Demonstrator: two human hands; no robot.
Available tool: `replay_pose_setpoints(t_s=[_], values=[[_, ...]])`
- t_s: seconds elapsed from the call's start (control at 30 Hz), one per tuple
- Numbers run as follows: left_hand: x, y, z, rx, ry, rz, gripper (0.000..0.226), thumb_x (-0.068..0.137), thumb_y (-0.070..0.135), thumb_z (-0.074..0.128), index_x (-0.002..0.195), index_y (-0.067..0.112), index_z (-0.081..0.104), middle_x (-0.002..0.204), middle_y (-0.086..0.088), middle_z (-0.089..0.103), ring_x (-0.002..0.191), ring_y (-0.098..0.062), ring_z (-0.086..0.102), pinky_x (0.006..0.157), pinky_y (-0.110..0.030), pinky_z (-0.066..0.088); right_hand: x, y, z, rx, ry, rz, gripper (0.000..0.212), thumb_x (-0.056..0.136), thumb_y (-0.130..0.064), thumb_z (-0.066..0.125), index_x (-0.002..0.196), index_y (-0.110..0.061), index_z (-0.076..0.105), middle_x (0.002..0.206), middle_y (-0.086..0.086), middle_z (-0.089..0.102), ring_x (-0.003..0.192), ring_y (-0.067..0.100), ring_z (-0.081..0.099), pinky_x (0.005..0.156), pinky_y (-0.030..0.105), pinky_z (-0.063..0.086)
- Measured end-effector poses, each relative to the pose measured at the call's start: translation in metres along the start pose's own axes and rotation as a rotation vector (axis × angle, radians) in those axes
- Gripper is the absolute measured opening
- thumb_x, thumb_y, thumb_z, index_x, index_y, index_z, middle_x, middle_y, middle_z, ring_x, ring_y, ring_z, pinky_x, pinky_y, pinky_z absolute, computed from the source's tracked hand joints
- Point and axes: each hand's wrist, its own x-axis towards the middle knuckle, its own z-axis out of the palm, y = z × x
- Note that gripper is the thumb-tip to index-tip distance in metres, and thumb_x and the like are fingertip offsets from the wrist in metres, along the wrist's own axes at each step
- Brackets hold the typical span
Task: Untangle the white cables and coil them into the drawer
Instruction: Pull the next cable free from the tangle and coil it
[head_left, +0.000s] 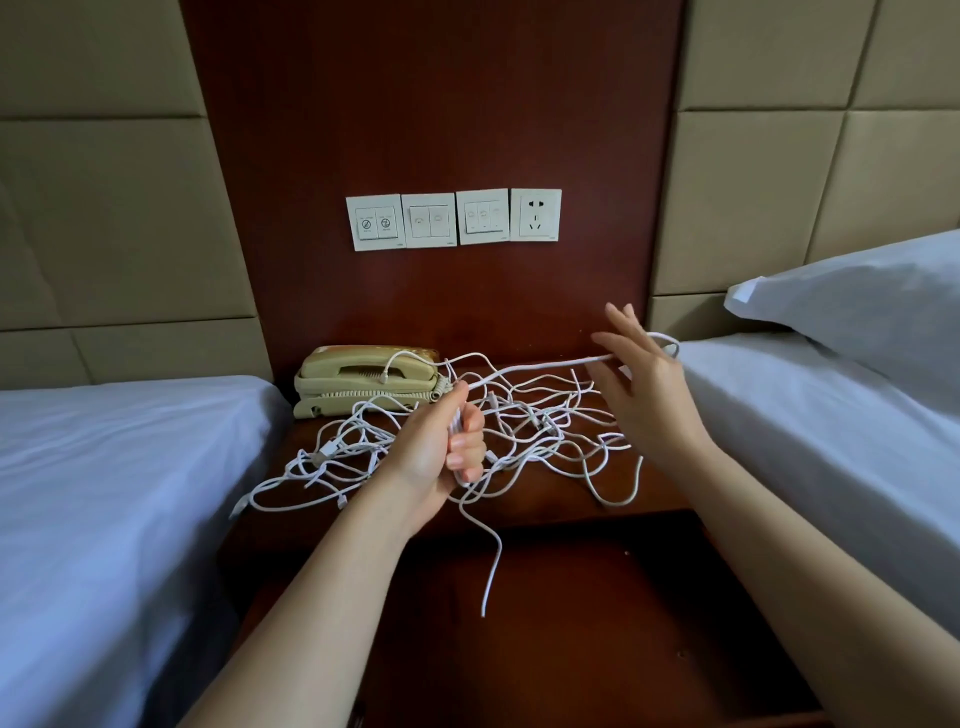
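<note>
**A:** Where are the white cables (524, 415)?

**B:** Mostly tangled on the nightstand (657, 488), beside a phone (358, 371). The left hand (447, 447) clenches 1 gathered bundle. The right hand (641, 379), fingers spread, has a strand looped over it.

**A:** Progress?

**B:** Early, I judge: no finished coil is stored yet.

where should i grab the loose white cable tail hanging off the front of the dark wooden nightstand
Pinch the loose white cable tail just above its free tip, coming from the front. That stretch hangs alone below the dark wooden nightstand's edge, clear of the white cable tangle. Higher up it runs into the left hand, which grips a bundle.
</note>
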Motion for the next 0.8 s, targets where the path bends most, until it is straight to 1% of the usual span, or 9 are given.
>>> replay_pose_setpoints(t_s=[0.1,0.17,0.23,0.33,0.4,0.5,0.6,0.67,0.8], values=[[0.001,-0.001,0.000,0.025,0.024,-0.014,0.046,0.101,0.033,0.031,0.059,0.013,0.034,0.040,0.007,0.022,0.032,-0.006,0.021,0.037,-0.018,0.025,-0.004,0.003,0.003,-0.117,-0.083,-0.043,0.039,0.093,-0.014,0.057,0.130,-0.005,0.052,0.145,0.008,0.042,0.137,0.022,0.035,0.105,0.030,0.037],[0.001,-0.003,0.000,0.038,0.037,-0.031,0.046,0.101,0.033,0.031,0.059,0.013,0.033,0.039,0.007,0.022,0.032,-0.006,0.021,0.037,-0.018,0.024,-0.008,0.002,0.005,-0.249,-0.215,0.009,0.041,0.095,-0.022,0.052,0.134,-0.013,0.048,0.138,0.004,0.048,0.121,0.024,0.051,0.093,0.038,0.047],[0.001,-0.005,0.000,0.055,0.043,-0.044,0.047,0.100,0.033,0.031,0.058,0.013,0.033,0.039,0.007,0.023,0.032,-0.006,0.021,0.038,-0.019,0.024,-0.011,-0.005,0.006,-0.392,-0.300,0.024,0.038,0.096,-0.032,0.046,0.132,-0.019,0.048,0.127,0.001,0.054,0.107,0.025,0.058,0.079,0.039,0.051],[0.000,-0.006,0.002,0.060,0.035,-0.052,0.047,0.100,0.033,0.030,0.058,0.013,0.033,0.040,0.006,0.023,0.033,-0.007,0.021,0.038,-0.019,0.025,-0.010,-0.020,0.004,-0.630,-0.293,-0.069,0.038,0.098,-0.043,0.038,0.120,-0.017,0.054,0.111,-0.001,0.062,0.106,0.021,0.054,0.062,0.030,0.042],[0.000,-0.007,0.003,0.062,0.028,-0.057,0.048,0.101,0.033,0.030,0.057,0.013,0.033,0.040,0.006,0.022,0.033,-0.007,0.021,0.038,-0.019,0.025,-0.010,-0.030,0.001,-0.744,-0.279,-0.170,0.040,0.099,-0.044,0.034,0.104,-0.015,0.061,0.102,-0.001,0.065,0.107,0.021,0.048,0.064,0.030,0.035],[0.001,-0.008,0.005,0.058,0.006,-0.061,0.049,0.100,0.034,0.028,0.057,0.013,0.034,0.040,0.006,0.021,0.032,-0.007,0.021,0.040,-0.020,0.024,-0.011,-0.034,0.006,-0.595,-0.220,-0.284,0.033,0.098,-0.031,0.041,0.079,-0.015,0.062,0.085,0.002,0.063,0.095,0.025,0.048,0.070,0.033,0.030],[0.000,-0.007,0.004,0.030,-0.087,-0.080,0.054,0.100,0.035,0.023,0.054,0.011,0.036,0.038,0.005,0.022,0.031,-0.007,0.022,0.038,-0.020,0.027,-0.010,-0.031,0.012,-0.164,-0.258,0.009,0.034,0.098,-0.026,0.045,0.066,-0.017,0.047,0.067,0.000,0.054,0.073,0.025,0.052,0.060,0.031,0.033],[-0.002,-0.006,0.004,0.007,-0.144,-0.089,0.056,0.100,0.035,0.023,0.052,0.010,0.037,0.038,0.004,0.022,0.031,-0.007,0.022,0.037,-0.020,0.029,-0.012,-0.032,0.013,-0.169,-0.233,0.080,0.033,0.097,-0.030,0.046,0.067,-0.017,0.049,0.064,0.000,0.053,0.066,0.024,0.051,0.056,0.030,0.034],[-0.004,-0.004,0.006,-0.089,-0.161,-0.065,0.059,0.100,0.035,0.024,0.048,0.012,0.040,0.039,0.005,0.022,0.031,-0.006,0.022,0.036,-0.019,0.030,-0.018,-0.038,0.016,-0.370,-0.242,-0.004,0.033,0.096,-0.036,0.045,0.071,-0.017,0.055,0.069,-0.002,0.055,0.074,0.026,0.056,0.056,0.029,0.028]])
